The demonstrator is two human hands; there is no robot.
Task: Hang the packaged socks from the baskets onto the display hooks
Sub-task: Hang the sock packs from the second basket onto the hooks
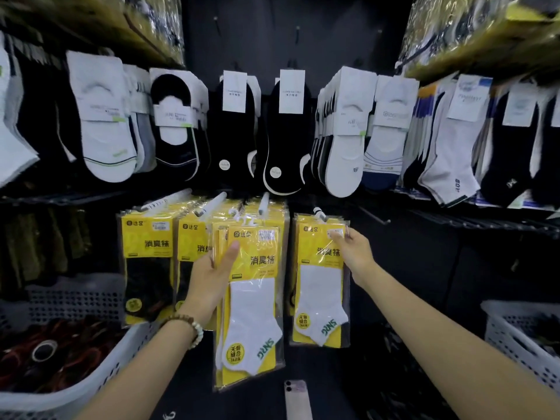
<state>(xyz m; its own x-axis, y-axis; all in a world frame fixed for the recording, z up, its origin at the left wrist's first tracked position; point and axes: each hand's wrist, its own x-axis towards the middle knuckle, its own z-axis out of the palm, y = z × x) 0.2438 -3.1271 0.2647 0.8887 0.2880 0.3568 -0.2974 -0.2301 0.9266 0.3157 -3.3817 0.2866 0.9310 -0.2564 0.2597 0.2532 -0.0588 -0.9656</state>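
Packaged socks (254, 298) in yellow-and-clear packs, a stack with white ankle socks showing at the front, were held upright in the left hand (212, 277) in the middle of the view. The thumb lay across the front of the stack near its upper left corner. The fingers were curled round behind its left edge, so the hand gripped the stack. White plastic hanger tabs at the top of the stack sat just below a white-tipped hook (264, 203). Whether any tab was on that hook could not be told.

The right hand (354, 253) was stretched out to a single pack (321, 280) of the same white socks, just right of the stack. The top of this pack met another hook. The hand's fingers (338, 236) and thumb pinched the pack's upper right corner.

To the left, just beside the held stack, packs of black socks (148, 268) hung on two further hooks. Above, a higher row was hung with black and white low-cut socks (348, 131) on card bands, against a dark wall panel.

A white basket (100, 380) stood at lower left under the left forearm, holding dark packets, with a grey basket (75, 295) behind it. A second white basket (521, 331) stood at lower right. A bead bracelet (189, 324) circled the left wrist. A pale phone (298, 398) lay at the bottom centre on a dark surface.
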